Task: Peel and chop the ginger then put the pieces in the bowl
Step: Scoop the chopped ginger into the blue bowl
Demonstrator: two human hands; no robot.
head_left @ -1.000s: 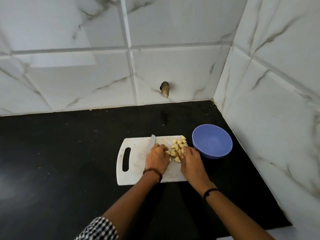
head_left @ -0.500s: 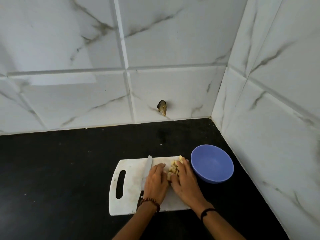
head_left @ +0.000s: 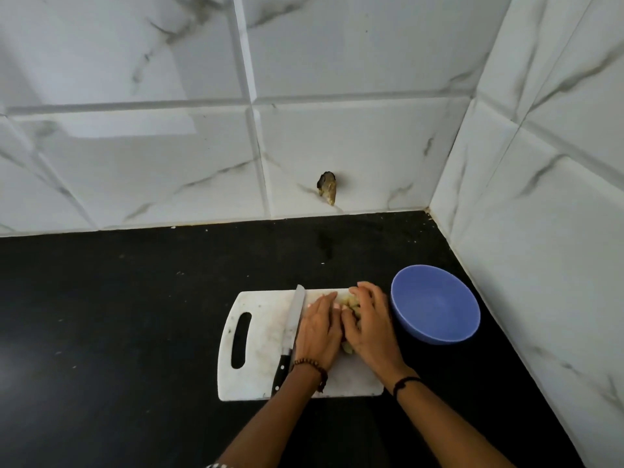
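Chopped pale-yellow ginger pieces [head_left: 349, 301] lie heaped on the right part of the white cutting board [head_left: 260, 336], mostly hidden between my hands. My left hand [head_left: 319, 332] presses its straight fingers against the heap's left side. My right hand [head_left: 370, 324] curves its fingers over the heap from the right. A black-handled knife [head_left: 293, 320] lies free on the board just left of my left hand, with its blade pointing away from me. The blue bowl [head_left: 435, 300] stands empty just right of the board.
The board and bowl sit on a black countertop [head_left: 118, 315] in a corner of white marble-tiled walls. A tiled wall [head_left: 540, 248] rises close behind the bowl on the right. A small chipped hole [head_left: 327, 192] marks the back wall.
Both hands have closed in on the ginger, pushing the scattered pieces into a tight heap. The view has tilted up, so the board sits lower in the frame.
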